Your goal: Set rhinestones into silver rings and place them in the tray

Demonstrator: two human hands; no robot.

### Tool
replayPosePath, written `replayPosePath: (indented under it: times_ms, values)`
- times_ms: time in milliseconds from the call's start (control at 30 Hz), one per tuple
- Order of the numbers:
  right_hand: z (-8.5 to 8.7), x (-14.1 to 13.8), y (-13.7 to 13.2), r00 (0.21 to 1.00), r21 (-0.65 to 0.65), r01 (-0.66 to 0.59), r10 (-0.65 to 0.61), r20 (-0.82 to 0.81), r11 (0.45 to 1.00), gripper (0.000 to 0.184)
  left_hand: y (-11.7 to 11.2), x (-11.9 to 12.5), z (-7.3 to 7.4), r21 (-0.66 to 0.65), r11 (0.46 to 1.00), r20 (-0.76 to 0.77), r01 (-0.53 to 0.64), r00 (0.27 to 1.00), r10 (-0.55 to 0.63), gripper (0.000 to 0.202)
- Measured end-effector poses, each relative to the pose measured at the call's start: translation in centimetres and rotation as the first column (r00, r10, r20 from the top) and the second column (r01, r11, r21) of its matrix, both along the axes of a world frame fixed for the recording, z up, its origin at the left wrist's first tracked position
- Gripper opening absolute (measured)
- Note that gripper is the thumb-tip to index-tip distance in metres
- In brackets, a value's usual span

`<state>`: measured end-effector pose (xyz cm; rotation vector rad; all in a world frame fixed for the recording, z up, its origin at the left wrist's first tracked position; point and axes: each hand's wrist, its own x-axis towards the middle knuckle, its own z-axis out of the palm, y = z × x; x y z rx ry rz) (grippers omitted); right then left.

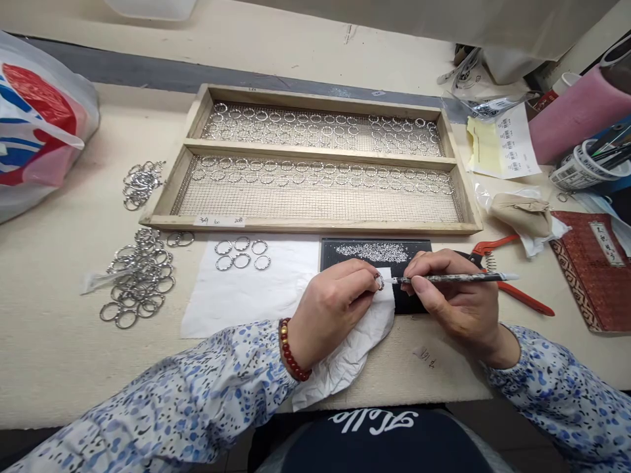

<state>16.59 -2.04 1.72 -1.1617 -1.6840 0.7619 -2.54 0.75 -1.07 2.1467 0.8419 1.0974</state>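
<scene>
My left hand (340, 299) pinches a small silver ring (379, 282) together with a crumpled white tissue (340, 368). In my right hand (456, 295) is a thin pen-like stick (458, 278) with a dark patterned shaft and pale ends. Its tip meets or nearly meets the ring; which, I cannot tell. Just behind my hands lies a black ridged tray (327, 251) with a heap of tiny sparkling stones (372, 251). Several silver rings (241, 261) rest in two rows on a white sheet (207, 309) to the left.
Behind stands a wooden mesh-bottomed frame (315, 226) holding rows of rings. Loose rings (142, 282) are piled at left, beside a plastic bag (44, 131). Red-handled pliers (525, 299), a red booklet (591, 276) and a cup of tools (586, 167) lie to the right.
</scene>
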Motion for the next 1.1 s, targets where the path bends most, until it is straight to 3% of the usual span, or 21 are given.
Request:
replayPosePath:
  times_ms: [1100]
  values:
    - [-0.14,0.09,-0.01,0.997,0.007,0.061,-0.061,0.044,0.998,0.003,0.00,-0.02,-0.05,-0.006,1.000,0.003,-0.012,1.000,0.012,0.014]
